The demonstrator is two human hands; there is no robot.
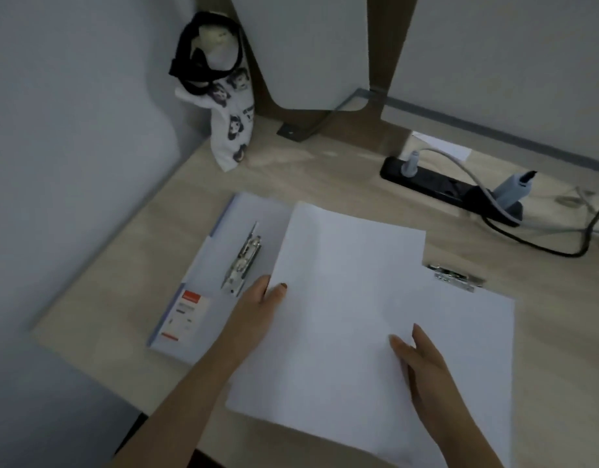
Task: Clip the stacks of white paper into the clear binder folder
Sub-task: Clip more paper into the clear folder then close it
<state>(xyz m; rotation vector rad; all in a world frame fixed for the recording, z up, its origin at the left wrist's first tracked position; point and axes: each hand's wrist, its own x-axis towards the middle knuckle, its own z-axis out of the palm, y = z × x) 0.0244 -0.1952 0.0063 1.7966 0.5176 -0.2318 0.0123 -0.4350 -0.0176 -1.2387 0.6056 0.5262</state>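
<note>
A stack of white paper lies slanted across the open clear binder folder on the desk. My left hand grips the stack's left edge, thumb on top and fingers beneath. My right hand rests flat on the paper's lower right part, fingers together and holding nothing. The folder's metal lever clip shows on its left half, beside a red and white label. A second metal clip pokes out past the paper's right side. More white paper lies under the right part.
A black power strip with plugs and trailing cables sits at the back right. A white printed cloth bag with black straps leans in the back left corner. The desk's left edge runs diagonally close to the folder.
</note>
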